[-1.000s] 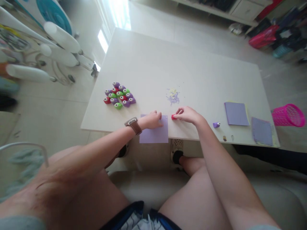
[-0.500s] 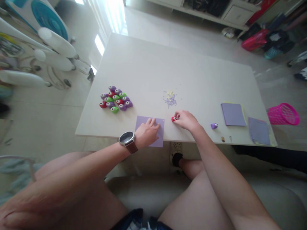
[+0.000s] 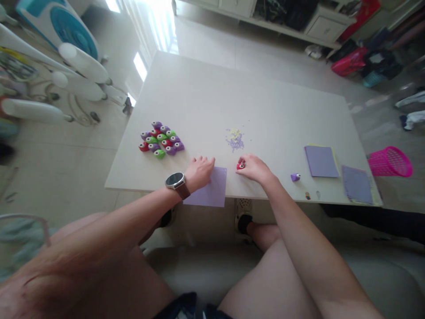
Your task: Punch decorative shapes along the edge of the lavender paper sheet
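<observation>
Both hands forward, palms down: left hand (image 3: 199,170) flat, right hand (image 3: 254,167) curled.

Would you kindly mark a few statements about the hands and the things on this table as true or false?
1. The left hand rests on a purple sheet that overhangs the near edge of the table. True.
2. The right hand holds a green punch. False: it touches a small red punch.
3. A cluster of punches lies to the left of the left hand. True.
4. The pink basket stands on the table. False: it is off the table, beyond its right end.
5. A lone purple punch lies to the right of the right hand. True.
</observation>
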